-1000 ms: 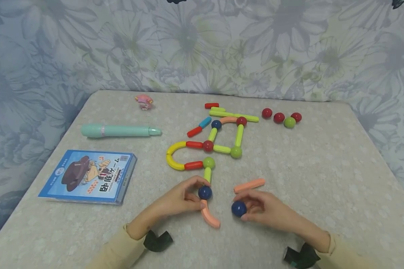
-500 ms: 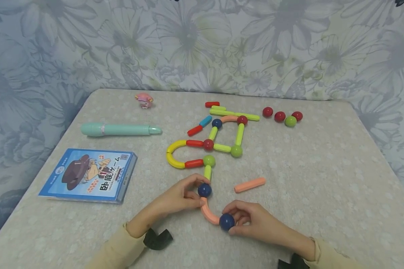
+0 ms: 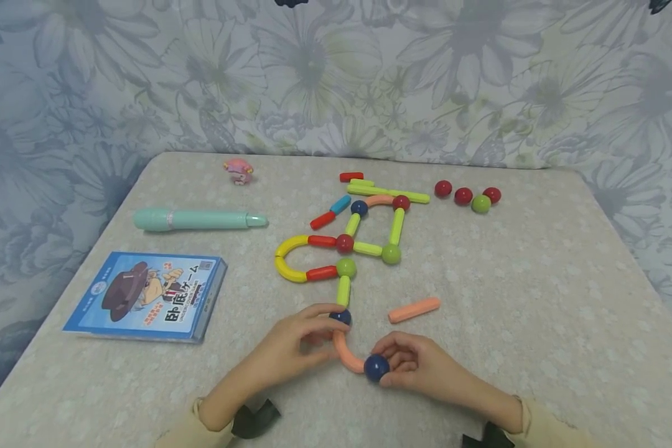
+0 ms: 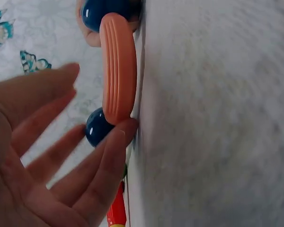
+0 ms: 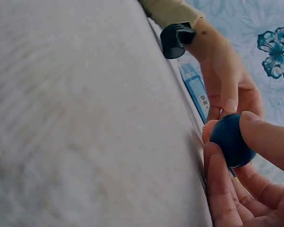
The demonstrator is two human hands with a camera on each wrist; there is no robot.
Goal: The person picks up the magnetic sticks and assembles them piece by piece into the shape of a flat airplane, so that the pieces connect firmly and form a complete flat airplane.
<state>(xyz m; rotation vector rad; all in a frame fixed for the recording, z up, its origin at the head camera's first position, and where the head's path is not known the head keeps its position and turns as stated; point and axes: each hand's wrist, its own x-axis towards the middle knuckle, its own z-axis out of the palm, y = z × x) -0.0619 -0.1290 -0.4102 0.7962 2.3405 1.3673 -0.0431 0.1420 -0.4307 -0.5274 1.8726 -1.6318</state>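
My right hand [image 3: 420, 367] pinches a dark blue ball [image 3: 376, 368] between thumb and fingers, and the ball meets the end of a curved orange rod [image 3: 347, 354]. At the rod's other end is a second blue ball [image 4: 98, 127], partly covered in the head view. My left hand [image 3: 294, 342] touches that ball with extended fingers; its thumb stands apart in the left wrist view. A green rod [image 3: 343, 291] runs from this ball to a green ball [image 3: 346, 267]. Beyond are red rods, a yellow curve [image 3: 282, 258] and a loop of green rods with balls.
A loose orange rod [image 3: 414, 310] lies beyond my right hand. Several loose balls [image 3: 463, 196] and green rods [image 3: 389, 191] sit at the back. On the left are a boxed game [image 3: 145, 295], a mint-green wand-like stick [image 3: 201, 219] and a pink figurine [image 3: 239, 171].
My right hand has brought its blue ball left and nearer, against the curved orange rod's end. My left hand has loosened its hold, its thumb leaving the rod and its fingers shifting over the other ball.
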